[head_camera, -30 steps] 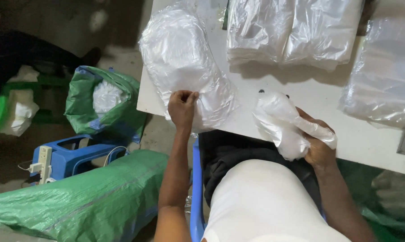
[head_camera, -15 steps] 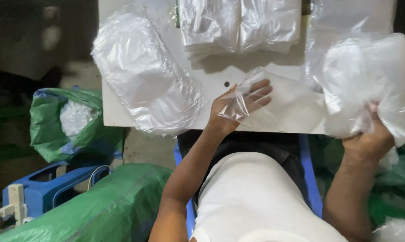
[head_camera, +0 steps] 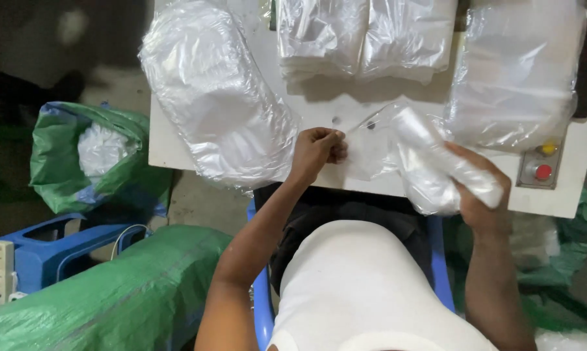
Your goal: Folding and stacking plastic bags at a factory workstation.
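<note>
My left hand (head_camera: 319, 151) is closed, pinching the edge of a thin clear plastic bag (head_camera: 370, 148) that lies on the white table (head_camera: 326, 104). My right hand (head_camera: 478, 195) grips a rolled white bundle of plastic items (head_camera: 439, 169) at the table's front edge, its end against the open side of the clear bag. A large clear bag of stacked white pieces (head_camera: 215, 97) lies just left of my left hand.
Folded clear bags (head_camera: 365, 36) are stacked at the table's far side, another filled bag (head_camera: 517, 75) at the right. A red button and a yellow one (head_camera: 543, 170) sit on the table's right corner. Green sacks (head_camera: 98, 156) and a blue crate (head_camera: 46, 250) stand on the floor left.
My left hand has closed on the clear bag's edge and drawn it toward the left. My right hand has brought the white bundle down from the right to the bag.
</note>
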